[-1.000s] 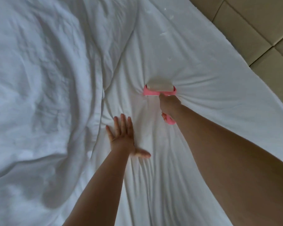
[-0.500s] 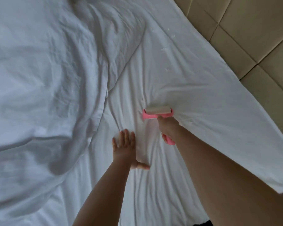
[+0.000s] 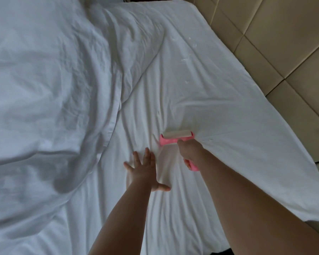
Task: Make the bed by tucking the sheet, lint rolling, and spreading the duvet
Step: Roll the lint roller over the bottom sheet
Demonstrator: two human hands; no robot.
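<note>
Head view, right hand: curled round the pink handle of the lint roller, whose drum lies on the sheet.
Left hand: fingers spread, palm flat on the sheet just beside the roller, likely to keep the cloth taut.
Specks: white bits farther up, probably the roller's next targets.
Duvet: bunched at left, baring the sheet; not yet spread.

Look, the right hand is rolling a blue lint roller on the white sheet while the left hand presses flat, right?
Almost. The lint roller is pink, not blue, as the head view shows. The right hand does grip it on the white sheet, and the left hand presses flat.
</note>
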